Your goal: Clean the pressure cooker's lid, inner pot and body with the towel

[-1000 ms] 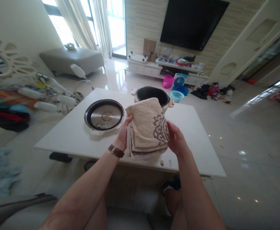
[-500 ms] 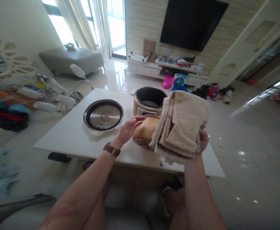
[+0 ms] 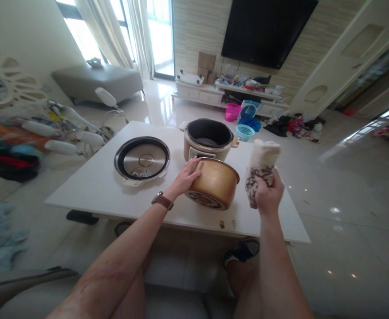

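Observation:
A gold-brown inner pot [image 3: 216, 182] sits tilted on the white table [image 3: 97, 186], in front of the cooker body [image 3: 207, 138], whose dark cavity is open. My left hand [image 3: 186, 177] lies against the pot's left side with the fingers stretched along it. My right hand [image 3: 265, 192] is raised to the right of the pot, fist closed round a bunched beige towel [image 3: 261, 163] with a brown pattern. The cooker lid [image 3: 142, 160] lies upside down on the table to the left.
A rack with white handles and colourful items [image 3: 31, 137] stands at the left. Beyond the table are a grey bench [image 3: 97, 82], a low TV cabinet [image 3: 227, 95] with clutter, plastic baskets [image 3: 239, 119] and things scattered on the glossy floor. My knees are under the table's near edge.
The folded towel was held in both hands over the pot. My right hand carried it off to the right and bunched it up. My left hand let go and settled on the uncovered pot.

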The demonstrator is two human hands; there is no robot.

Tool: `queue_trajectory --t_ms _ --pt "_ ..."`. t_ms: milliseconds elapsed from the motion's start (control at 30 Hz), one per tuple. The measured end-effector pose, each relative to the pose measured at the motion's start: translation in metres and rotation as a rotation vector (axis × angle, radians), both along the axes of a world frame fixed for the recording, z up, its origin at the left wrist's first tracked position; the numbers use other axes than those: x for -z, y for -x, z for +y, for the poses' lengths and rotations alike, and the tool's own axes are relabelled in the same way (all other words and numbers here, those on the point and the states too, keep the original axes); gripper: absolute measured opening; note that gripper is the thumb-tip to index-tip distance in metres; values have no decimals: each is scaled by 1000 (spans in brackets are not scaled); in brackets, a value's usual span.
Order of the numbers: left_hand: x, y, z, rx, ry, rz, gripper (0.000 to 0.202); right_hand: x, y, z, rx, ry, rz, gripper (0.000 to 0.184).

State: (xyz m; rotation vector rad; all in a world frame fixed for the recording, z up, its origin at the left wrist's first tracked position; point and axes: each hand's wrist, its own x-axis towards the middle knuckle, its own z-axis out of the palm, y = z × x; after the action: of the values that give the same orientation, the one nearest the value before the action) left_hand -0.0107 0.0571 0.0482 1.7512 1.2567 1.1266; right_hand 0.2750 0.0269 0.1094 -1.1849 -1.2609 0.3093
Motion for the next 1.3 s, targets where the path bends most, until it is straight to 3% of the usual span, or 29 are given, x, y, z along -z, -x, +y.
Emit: queue_trajectory --t_ms 133,267,400,467,633,867,1067,1300 --pt "-3 0 -1 1 -26 -40 60 20 25 -3 -119 134 -228 30" --pt "-6 2 -1 -57 -20 -37 56 31 32 2 -153 145 -298 35" --pt "-6 2 1 -114 -18 10 29 37 29 9 -167 247 -275 57" --pt "-6 0 1 -123 -17 25 19 40 29 11 -177 300 -255 59" --pt "-7 -2 0 -129 28 28 28 37 33 6 -178 280 -254 54" --pt "-8 0 0 -158 35 66 37 27 48 -13 -228 156 -443 54" --pt "-10 -6 -3 -167 23 70 40 27 51 -7 -143 231 -473 67" --pt "-13 -7 -5 -174 29 68 40 32 46 -1 -97 302 -376 54"
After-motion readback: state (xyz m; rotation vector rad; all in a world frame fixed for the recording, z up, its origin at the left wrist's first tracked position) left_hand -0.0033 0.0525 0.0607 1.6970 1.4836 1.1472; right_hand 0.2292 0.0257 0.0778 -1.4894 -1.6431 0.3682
